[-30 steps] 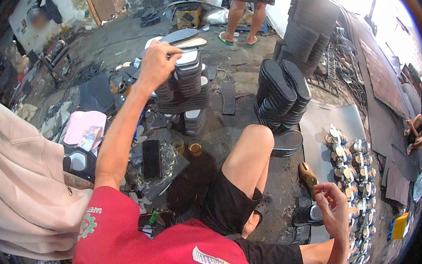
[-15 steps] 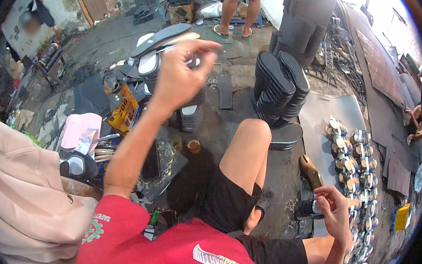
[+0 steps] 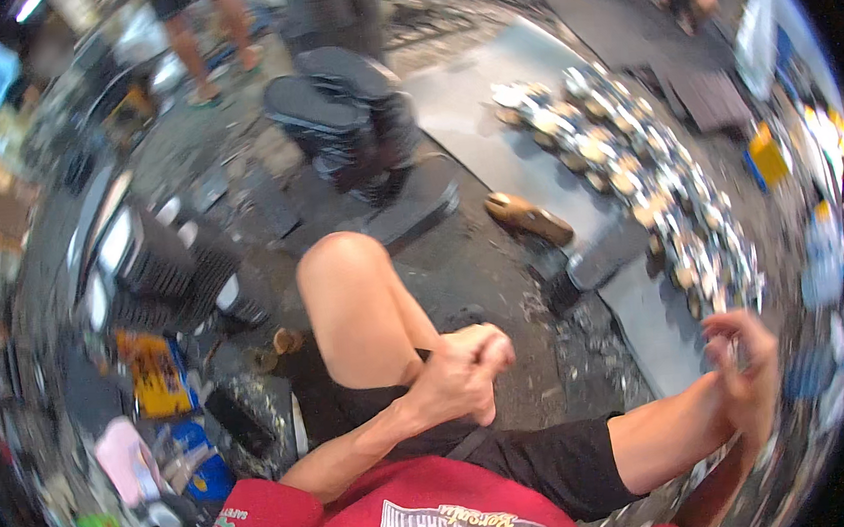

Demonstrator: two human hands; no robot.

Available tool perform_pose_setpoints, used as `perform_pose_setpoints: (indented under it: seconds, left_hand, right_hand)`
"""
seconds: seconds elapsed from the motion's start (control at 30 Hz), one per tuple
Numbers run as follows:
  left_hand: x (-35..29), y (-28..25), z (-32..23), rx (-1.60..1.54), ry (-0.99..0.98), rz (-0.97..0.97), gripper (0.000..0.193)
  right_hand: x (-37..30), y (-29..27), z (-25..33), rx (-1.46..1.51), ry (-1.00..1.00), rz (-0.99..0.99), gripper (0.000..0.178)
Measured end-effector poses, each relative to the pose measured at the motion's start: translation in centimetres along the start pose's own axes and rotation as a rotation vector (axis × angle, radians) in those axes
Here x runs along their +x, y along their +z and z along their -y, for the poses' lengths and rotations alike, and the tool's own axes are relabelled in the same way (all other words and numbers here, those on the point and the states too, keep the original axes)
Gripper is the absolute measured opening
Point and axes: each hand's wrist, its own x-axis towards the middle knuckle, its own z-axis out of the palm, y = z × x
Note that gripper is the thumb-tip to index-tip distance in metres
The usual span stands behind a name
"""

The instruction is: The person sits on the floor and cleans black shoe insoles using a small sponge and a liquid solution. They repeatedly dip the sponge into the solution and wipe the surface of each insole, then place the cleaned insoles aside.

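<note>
My left hand (image 3: 457, 373) is in front of my raised left knee, its fingers curled closed. Whatever they hold, if anything, is hidden and blurred. Over my right knee, my right hand (image 3: 747, 366) has curved fingers standing apart, and I see nothing in it. Just beyond that hand, rows of small pale-and-dark strapped pieces (image 3: 625, 170), perhaps sandals, cover part of a grey sheet (image 3: 467, 84). A brown shoe last (image 3: 529, 219) lies at the sheet's near edge. Beside it is a dark, blurred block-like thing (image 3: 607, 252).
Black soles (image 3: 323, 106) stand stacked ahead, with loose soles (image 3: 417, 204) at their base. Another sole stack (image 3: 145, 258) is at left, near a yellow packet (image 3: 155, 372), a pink piece (image 3: 128, 460) and a small cup (image 3: 286, 342). Another person's legs (image 3: 188, 58) show behind.
My view has swung right. My left hand has come down from the left sole stack to my lap, its fingers now curled. My right hand remains near my right knee.
</note>
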Motion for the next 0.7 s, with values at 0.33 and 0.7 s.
perform_pose_setpoints:
  seconds: [0.33,0.7]
  left_hand:
    - [5.0,-16.1,-2.5,0.043,0.385,-0.911,0.019]
    - [12.8,-15.2,4.4,0.342,-0.386,-0.31,0.035]
  right_hand:
    - [-31.8,8.6,-20.5,0.398,1.12,0.144,0.026]
    - [-23.3,8.7,-8.0,0.709,0.648,0.527,0.026]
